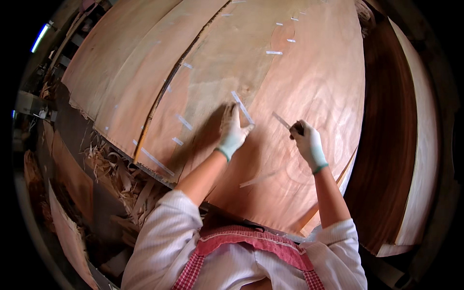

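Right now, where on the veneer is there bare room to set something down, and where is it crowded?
Free: the pinkish veneer beyond the right hand, between the upper tape strips and the veneer's right edge. Crowded: around the left hand and the slanted tape strip beside it, and the near-left edge, with more strips above veneer scraps.

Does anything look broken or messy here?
Yes. Curly scraps lie messily beside the near left edge of the wood. A long dark line across its left part breaks up the smooth surface; crack or gap, I can't tell.
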Demonstrator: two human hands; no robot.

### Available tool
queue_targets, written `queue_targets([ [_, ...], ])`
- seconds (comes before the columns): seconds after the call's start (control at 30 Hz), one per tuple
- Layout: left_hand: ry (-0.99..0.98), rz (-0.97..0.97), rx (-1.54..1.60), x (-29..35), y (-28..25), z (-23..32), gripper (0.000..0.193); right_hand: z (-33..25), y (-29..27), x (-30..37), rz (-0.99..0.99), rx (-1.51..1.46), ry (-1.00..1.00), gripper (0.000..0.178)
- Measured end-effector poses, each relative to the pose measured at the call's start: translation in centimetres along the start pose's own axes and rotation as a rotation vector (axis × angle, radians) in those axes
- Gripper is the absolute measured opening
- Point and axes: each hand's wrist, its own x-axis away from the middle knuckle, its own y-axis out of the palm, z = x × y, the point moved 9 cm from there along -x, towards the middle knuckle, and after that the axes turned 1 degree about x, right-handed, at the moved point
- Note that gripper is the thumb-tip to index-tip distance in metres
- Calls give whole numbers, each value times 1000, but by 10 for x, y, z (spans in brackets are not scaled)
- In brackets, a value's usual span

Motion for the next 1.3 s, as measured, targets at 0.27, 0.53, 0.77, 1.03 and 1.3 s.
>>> queue_targets([
  [0.27,-363,-106,870,169,-71,10,10,-70,85,177,-312,-217,129,13],
  [0.53,-327,-147,967,232,-125,-27,34,-76,136,222,-325,-290,289,17],
  [0.77,-302,-24,818,236,-158,-1,8,-113,163,242,-385,-431,176,17],
  [1.03,198,668,-513,188,-206,-75,19,7,200,238,-411,-227,367,19],
  [1.3,117,647,-746,170,-198,-88,23,54,204,246,-359,-257,407,19],
])
